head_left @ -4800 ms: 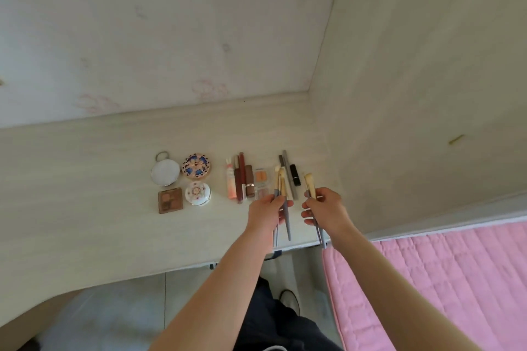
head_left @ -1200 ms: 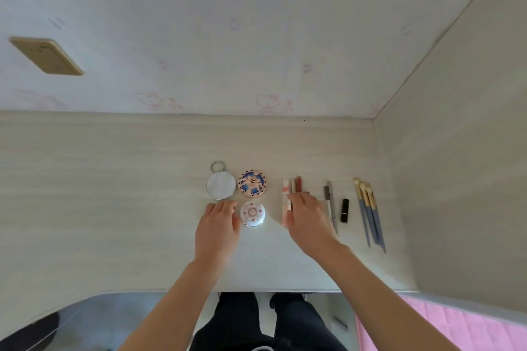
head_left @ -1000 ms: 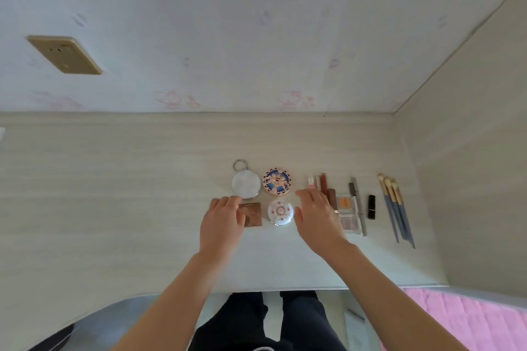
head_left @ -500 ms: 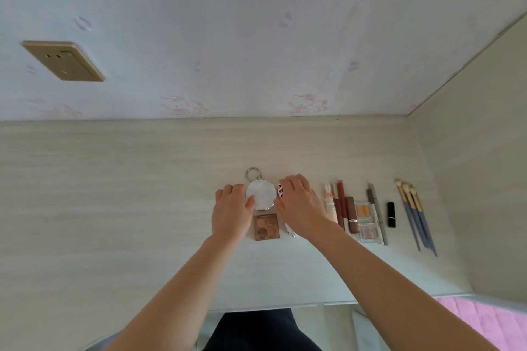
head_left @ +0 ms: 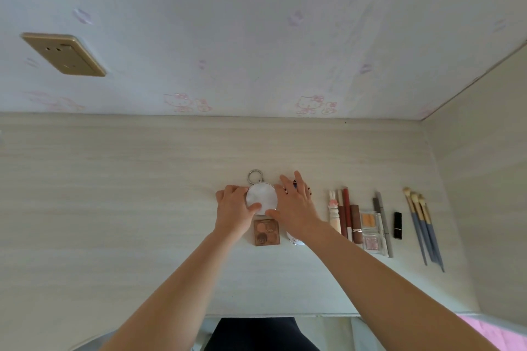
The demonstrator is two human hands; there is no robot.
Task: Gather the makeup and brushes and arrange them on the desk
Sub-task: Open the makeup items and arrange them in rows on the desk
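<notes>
On the pale wooden desk [head_left: 114,208] lies a round white mirror [head_left: 263,194] with a metal ring. My left hand [head_left: 232,215] holds its left rim, thumb across its face. My right hand [head_left: 295,208] lies flat with spread fingers over the patterned round compact [head_left: 295,185], which is mostly hidden. Below are a brown square palette [head_left: 266,232] and a white round compact [head_left: 295,241], half under my wrist. To the right lie lip tubes [head_left: 345,214], clear eyeshadow palettes [head_left: 372,229], pencils [head_left: 384,225], a black lipstick [head_left: 398,225] and three blue-handled brushes [head_left: 423,228].
A patterned wall with a gold socket [head_left: 64,54] rises behind the desk. A wooden side panel [head_left: 484,194] closes the right end. The desk's front edge [head_left: 285,315] runs near me, with pink bedding [head_left: 490,332] at the lower right.
My hands left the brushes, passed over the lip tubes and lower compacts, and reached the upper row. The left now holds the mirror and the right covers the patterned compact.
</notes>
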